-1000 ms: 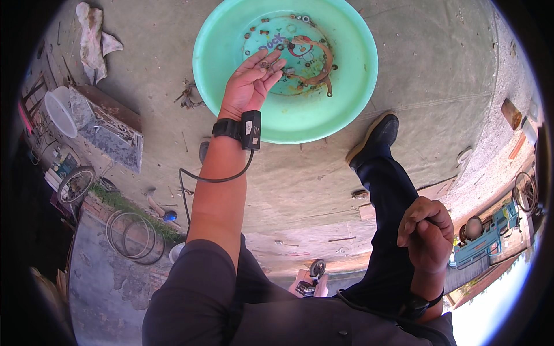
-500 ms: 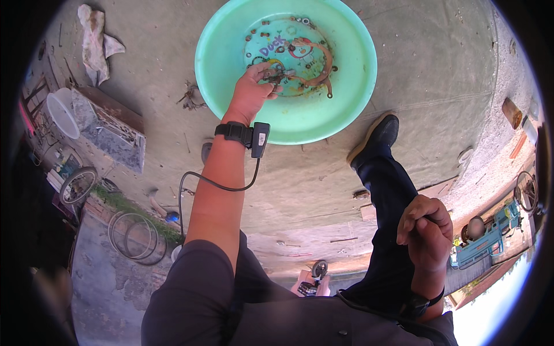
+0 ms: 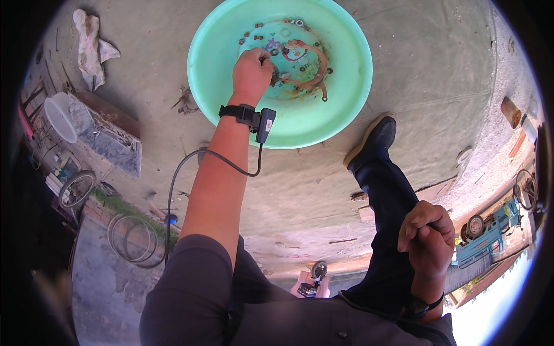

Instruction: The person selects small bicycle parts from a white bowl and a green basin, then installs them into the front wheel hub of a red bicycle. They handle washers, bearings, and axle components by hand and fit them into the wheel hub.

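My left hand [image 3: 252, 75] is inside a light green plastic basin [image 3: 340, 118], over its left part. Its fingers are curled together, and whatever they grip is hidden. Beside the fingertips lie small dark metal pieces [image 3: 280, 76]. A rusty curved metal strip [image 3: 321, 72] rests on the basin floor to the right. Several rusty nuts [image 3: 242, 41] are scattered beyond the hand, near a paler ring-shaped nut [image 3: 299, 23]. My right hand [image 3: 429, 239] is raised above my right thigh, away from the basin. Its fingers are bent in against the thumb, and their contents cannot be made out.
My right shoe [image 3: 378, 138] stands close to the basin's near right side. A dirty cloth [image 3: 88, 49], a white bucket [image 3: 60, 118] and a grimy box [image 3: 109, 130] are on the left. Wire hoops [image 3: 131, 239] lie farther down; a blue vehicle [image 3: 482, 245] is at right.
My left hand has lifted from the cluster of metal pieces and shifted slightly toward the far side, its fingers curling tighter. My right hand stays almost where it was.
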Motion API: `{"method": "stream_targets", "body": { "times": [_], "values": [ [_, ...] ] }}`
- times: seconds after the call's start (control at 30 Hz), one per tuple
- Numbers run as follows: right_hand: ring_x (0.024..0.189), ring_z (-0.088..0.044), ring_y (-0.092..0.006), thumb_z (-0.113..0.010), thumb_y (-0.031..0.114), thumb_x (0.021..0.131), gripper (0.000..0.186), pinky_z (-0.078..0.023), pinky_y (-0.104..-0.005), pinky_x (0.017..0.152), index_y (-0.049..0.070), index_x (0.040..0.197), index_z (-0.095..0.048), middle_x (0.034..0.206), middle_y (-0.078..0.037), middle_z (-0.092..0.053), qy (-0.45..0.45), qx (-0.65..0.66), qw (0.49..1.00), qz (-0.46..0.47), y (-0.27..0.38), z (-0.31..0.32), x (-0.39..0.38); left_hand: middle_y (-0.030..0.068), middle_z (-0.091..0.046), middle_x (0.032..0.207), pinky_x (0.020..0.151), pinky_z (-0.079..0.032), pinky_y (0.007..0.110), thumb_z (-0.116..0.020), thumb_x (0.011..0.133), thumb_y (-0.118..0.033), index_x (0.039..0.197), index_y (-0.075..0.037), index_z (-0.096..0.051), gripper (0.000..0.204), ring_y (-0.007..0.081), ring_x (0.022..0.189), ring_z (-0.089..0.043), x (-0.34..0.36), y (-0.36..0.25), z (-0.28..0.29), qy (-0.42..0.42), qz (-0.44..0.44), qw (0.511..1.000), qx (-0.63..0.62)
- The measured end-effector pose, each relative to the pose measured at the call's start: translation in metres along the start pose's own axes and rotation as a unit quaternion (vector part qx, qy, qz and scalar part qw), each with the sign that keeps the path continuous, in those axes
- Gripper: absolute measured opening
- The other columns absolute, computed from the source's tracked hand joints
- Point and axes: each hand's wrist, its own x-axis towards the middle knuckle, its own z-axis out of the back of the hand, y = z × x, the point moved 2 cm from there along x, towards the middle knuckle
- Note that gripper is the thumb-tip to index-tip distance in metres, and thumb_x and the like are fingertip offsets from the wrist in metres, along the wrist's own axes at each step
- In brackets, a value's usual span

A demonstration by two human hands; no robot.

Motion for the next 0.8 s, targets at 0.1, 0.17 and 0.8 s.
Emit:
{"method": "stream_targets", "body": {
  "times": [0.1, 0.17, 0.8],
  "values": [
    [0.06, -0.06, -0.0181, -0.05, 0.002, 0.092, 0.014, -0.046, -0.0243, 0.053, -0.005, 0.099, -0.06, 0.08, -0.014, -0.057, -0.002, -0.003, 1.0, 0.004, 0.002, 0.002, -0.001, 0.015, -0.069, 0.095, 0.075, -0.053, 0.04, -0.065, 0.086, -0.012, 0.099, -0.005, -0.07, 0.016, 0.0307, 0.082, -0.067, 0.008, -0.004, -0.006, -0.002, -0.001, 0.999, 0.043],
    [0.059, -0.06, -0.018, -0.05, 0.002, 0.092, 0.013, -0.046, -0.0243, 0.053, -0.005, 0.098, -0.06, 0.08, -0.014, -0.057, -0.005, -0.006, 1.0, 0.007, 0.004, 0.004, -0.001, 0.0153, -0.068, 0.094, 0.076, -0.053, 0.042, -0.067, 0.085, -0.014, 0.097, -0.006, -0.07, 0.015, 0.0325, 0.085, -0.067, 0.012, -0.007, -0.008, -0.013, 0.005, 0.998, 0.068],
    [0.059, -0.059, -0.0174, -0.051, 0.004, 0.094, 0.014, -0.045, -0.0236, 0.051, -0.004, 0.099, -0.06, 0.081, -0.013, -0.056, 0.005, -0.017, 1.0, 0.019, 0.002, 0.005, -0.006, 0.018, -0.066, 0.094, 0.074, -0.052, 0.046, -0.067, 0.082, -0.013, 0.089, -0.006, -0.067, 0.01, 0.0371, 0.085, -0.066, 0.008, -0.014, -0.018, -0.022, 0.004, 0.992, 0.127]
  ]
}}
